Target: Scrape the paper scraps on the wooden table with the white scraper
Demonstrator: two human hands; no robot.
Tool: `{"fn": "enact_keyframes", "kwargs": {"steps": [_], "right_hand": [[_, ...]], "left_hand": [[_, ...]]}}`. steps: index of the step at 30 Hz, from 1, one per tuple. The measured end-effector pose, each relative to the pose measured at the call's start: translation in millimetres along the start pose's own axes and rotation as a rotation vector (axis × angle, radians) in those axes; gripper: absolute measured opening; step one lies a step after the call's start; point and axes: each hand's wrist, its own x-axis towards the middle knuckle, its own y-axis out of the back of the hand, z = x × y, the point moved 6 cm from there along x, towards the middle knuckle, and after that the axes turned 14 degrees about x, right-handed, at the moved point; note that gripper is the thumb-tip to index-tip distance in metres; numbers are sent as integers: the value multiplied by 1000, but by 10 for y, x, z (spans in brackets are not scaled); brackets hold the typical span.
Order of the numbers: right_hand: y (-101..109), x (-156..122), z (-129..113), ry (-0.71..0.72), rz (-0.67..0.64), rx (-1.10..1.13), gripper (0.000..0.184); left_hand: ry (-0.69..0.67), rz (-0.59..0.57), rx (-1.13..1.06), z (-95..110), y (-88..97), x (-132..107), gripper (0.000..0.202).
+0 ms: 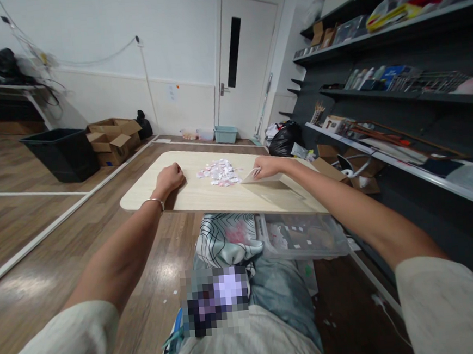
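Observation:
A low light-wood table (205,196) stands in front of me. A heap of small white and pink paper scraps (220,173) lies near its middle. My left hand (170,179) rests on the tabletop left of the heap, curled into a loose fist, and nothing shows in it. My right hand (265,167) sits just right of the heap, fingers pinched on a small white and pink paper piece (254,172). A flat beige sheet (263,179) lies on the table under that hand.
A clear plastic bin (302,237) with scraps sits under the table's near right edge, beside patterned cloth (225,238). Dark shelves (398,104) full of supplies line the right wall. A black tub (62,152) and cardboard boxes (113,138) stand at the left; a door (246,61) is behind.

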Motion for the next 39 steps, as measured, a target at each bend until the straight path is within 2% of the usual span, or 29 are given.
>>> {"fn": "enact_keyframes", "kwargs": {"steps": [5,11,15,19,23,28,31,35,39], "right_hand": [[-48,-162,125,8,-82,39,21],[-69,-430,448,7,-183,90,28],[-18,-643,765,-73,-157,105,39],[84,-754,965,-110,-56,139,47],[115,-606,871,-83,-12,158,43],[29,-259,456,14,-35,120,42],[-41,-161,254,63,-66,111,38],[-120,-266,190,91,-124,105,37],[-169,-548,347,74,-184,107,38]], "left_hand": [[8,-1,-7,4,11,-12,43],[2,6,-9,5,11,-11,44],[22,14,-46,-16,-15,9,45],[27,13,-60,-21,-29,19,47],[18,8,-45,-16,-13,9,48],[15,-4,-23,-13,6,-6,50],[13,2,-31,-10,17,-13,51],[26,12,-54,-15,26,-20,51],[31,14,-71,-20,19,-16,49]]}}
